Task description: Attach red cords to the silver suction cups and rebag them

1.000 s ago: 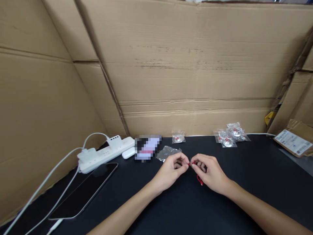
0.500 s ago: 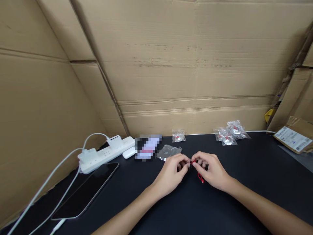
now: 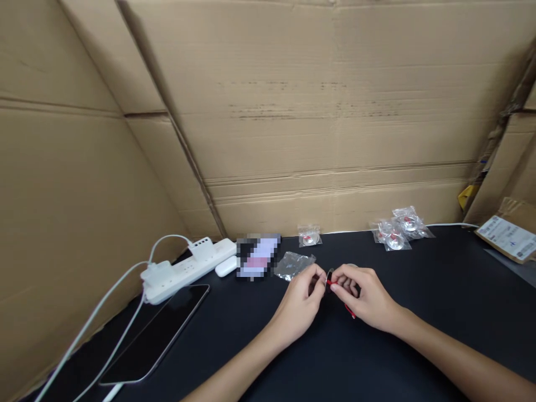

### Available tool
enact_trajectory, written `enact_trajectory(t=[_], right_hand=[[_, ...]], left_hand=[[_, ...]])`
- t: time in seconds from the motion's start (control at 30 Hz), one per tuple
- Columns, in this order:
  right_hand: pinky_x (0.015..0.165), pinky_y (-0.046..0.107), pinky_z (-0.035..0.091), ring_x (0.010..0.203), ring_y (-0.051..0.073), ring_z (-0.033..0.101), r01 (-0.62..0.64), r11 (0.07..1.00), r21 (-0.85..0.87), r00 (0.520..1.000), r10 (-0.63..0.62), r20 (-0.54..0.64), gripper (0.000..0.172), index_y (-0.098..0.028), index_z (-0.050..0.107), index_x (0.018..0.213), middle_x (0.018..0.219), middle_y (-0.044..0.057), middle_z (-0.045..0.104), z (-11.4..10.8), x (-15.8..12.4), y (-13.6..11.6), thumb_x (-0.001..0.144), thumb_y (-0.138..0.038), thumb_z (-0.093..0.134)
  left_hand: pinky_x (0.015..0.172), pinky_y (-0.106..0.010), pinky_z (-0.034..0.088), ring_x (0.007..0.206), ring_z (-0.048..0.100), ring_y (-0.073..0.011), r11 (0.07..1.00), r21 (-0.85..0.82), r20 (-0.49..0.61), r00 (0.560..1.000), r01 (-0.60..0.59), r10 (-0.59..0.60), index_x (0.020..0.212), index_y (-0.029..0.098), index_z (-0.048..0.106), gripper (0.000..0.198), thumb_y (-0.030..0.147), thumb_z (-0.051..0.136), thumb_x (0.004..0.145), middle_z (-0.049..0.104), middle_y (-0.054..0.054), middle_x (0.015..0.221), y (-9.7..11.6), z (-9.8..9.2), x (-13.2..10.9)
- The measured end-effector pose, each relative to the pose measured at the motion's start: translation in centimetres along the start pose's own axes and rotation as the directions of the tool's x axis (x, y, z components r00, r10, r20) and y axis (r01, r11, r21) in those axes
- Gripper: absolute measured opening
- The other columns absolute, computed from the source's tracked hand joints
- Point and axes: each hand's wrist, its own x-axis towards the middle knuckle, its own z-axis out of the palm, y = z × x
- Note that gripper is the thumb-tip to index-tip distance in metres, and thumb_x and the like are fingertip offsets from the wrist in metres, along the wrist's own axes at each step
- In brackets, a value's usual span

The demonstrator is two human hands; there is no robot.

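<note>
Between left fingers (image 3: 319,286) and right fingers (image 3: 341,293) — metal piece (image 3: 326,280) pinched left, red cord (image 3: 350,311) pinched right

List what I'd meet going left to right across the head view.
Tablet → white case → pixelated item → single filled bag → metal piece → red cord end → pile of filled bags → labelled parcel.

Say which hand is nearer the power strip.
Left. The left hand is to the right of the power strip; the right hand is farther right.
</note>
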Motion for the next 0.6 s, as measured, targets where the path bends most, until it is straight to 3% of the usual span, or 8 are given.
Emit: enact_trajectory(t=[0.17,0.27,0.47,0.6], right_hand=[[0.065,0.025,0.05,0.07,0.014,0.063,-0.085,0.967,0.24,0.996,0.085,0.01,0.01,-0.019,0.064,0.088,0.078,0.002,0.067,0.1,0.1,0.1,0.092,-0.023,0.056],[0.06,0.024,0.05,0.065,0.014,0.062,-0.179,0.91,0.374,0.982,0.191,0.005,0.012,-0.017,0.065,0.085,0.072,0.002,0.064,0.4,0.3,0.3,0.088,-0.028,0.062],[0.051,0.023,0.048,0.053,0.011,0.057,-0.262,0.828,0.496,0.959,0.279,0.041,0.015,-0.016,0.063,0.083,0.067,0.0,0.062,0.6,0.3,0.7,0.082,-0.03,0.069],[0.052,0.024,0.05,0.053,0.012,0.059,-0.276,0.807,0.523,0.957,0.284,0.066,0.017,-0.016,0.062,0.086,0.068,0.0,0.063,0.5,0.2,0.5,0.082,-0.031,0.068]], left_hand=[[0.051,-0.023,0.041,0.059,0.05,-0.0131,0.953,-0.286,0.088,0.993,0.1,-0.077,0.081,0.018,0.052,0.024,0.04,0.049,0.092,0.051,0.001,0.068,-0.3,0.5,0.2],[0.05,-0.023,0.041,0.059,0.05,-0.0132,0.933,-0.335,0.095,0.99,0.134,-0.108,0.082,0.017,0.055,0.026,0.041,0.055,0.088,0.051,0.002,0.066,0.0,0.6,0.2],[0.052,-0.023,0.043,0.063,0.051,-0.013,0.892,-0.422,0.119,0.985,0.162,-0.123,0.084,0.014,0.059,0.022,0.036,0.065,0.083,0.055,-0.001,0.072,0.6,0.4,0.3],[0.061,-0.026,0.047,0.068,0.056,-0.0138,0.777,-0.583,0.208,0.968,0.238,-0.141,0.089,0.013,0.062,0.015,0.023,0.069,0.08,0.061,-0.004,0.079,0.8,-0.1,0.3]])
